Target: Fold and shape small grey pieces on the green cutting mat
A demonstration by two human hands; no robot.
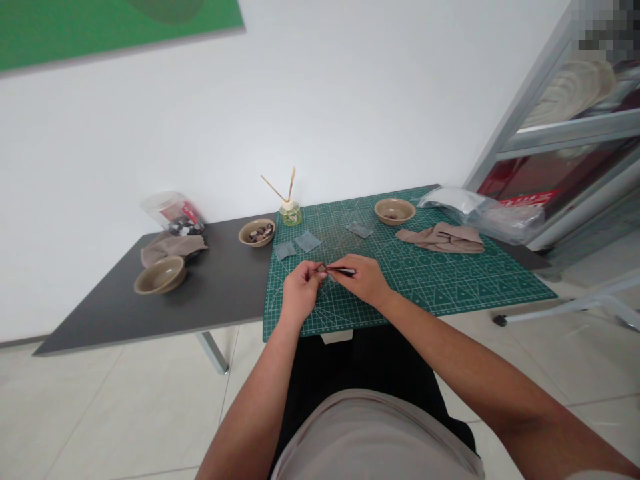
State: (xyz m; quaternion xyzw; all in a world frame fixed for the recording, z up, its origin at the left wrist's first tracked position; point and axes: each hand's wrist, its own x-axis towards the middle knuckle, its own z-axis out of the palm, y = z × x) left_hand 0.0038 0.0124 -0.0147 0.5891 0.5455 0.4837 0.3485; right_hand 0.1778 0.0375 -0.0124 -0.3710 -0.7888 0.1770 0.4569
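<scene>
Tweezers (341,271) are pinched in the right hand (363,280), their tips at a small dark piece (321,269), too small to make out, gripped by the closed fingers of the left hand (301,292), above a green cutting mat (425,293) on the desk (215,293). Three grey-blue squares (307,241) lie flat on the mat. Brown pieces fill a tan bowl (257,233) beside it, and a second bowl (395,211) on the mat holds a few, so plenty appears left to handle.
</scene>
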